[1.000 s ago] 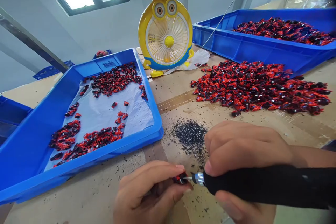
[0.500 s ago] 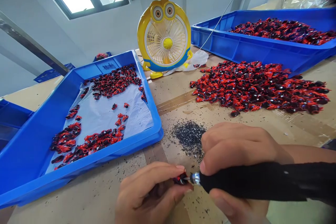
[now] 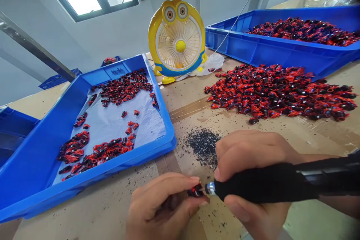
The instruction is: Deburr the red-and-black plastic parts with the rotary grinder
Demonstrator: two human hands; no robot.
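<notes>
Between the thumb and fingers of my left hand [image 3: 164, 204] is a small red-and-black plastic piece [image 3: 195, 191], partly covered by the fingertips. My right hand [image 3: 253, 157] is wrapped round a black pen-like power tool [image 3: 261, 183] with a silver collar. The tool's thin tip meets the right end of the piece. Just beyond the hands lies a heap of black and white shavings [image 3: 204, 144]. To the right, a large pile of similar red-and-black pieces [image 3: 275, 92] rests on the table.
A blue tray [image 3: 168, 135] lined with white sheeting holds scattered pieces at left. Another blue tray [image 3: 270, 50], full of them, stands at back right. Between them is a yellow fan [image 3: 180, 46] with a thin cord. The table [image 3: 185, 99] is covered in cardboard and tape.
The rear of the power tool has swung up in my right hand, so its body now slopes. Its tip stays at the piece. My left hand is nearly still; the view shifts slightly.
</notes>
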